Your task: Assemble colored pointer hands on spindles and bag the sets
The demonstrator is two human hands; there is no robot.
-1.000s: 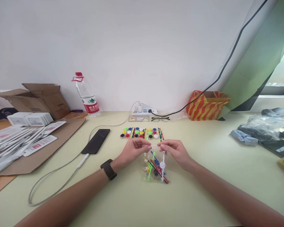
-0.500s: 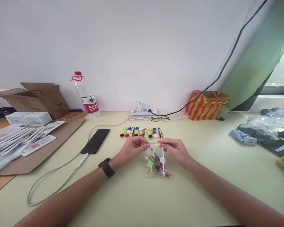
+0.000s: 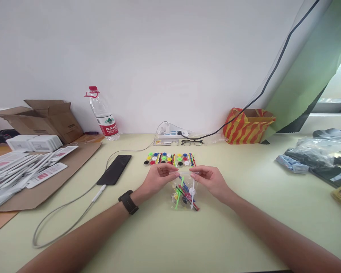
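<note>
— Where is our clear bag?
— Near the middle of the surface, filled with coloured sticks. Our left hand and our right hand each hold its top edge, every grip pinching the plastic.
— And around it?
— The row of coloured caps lies near, at 12 o'clock from the bag. The black phone lies at 10 o'clock.
</note>
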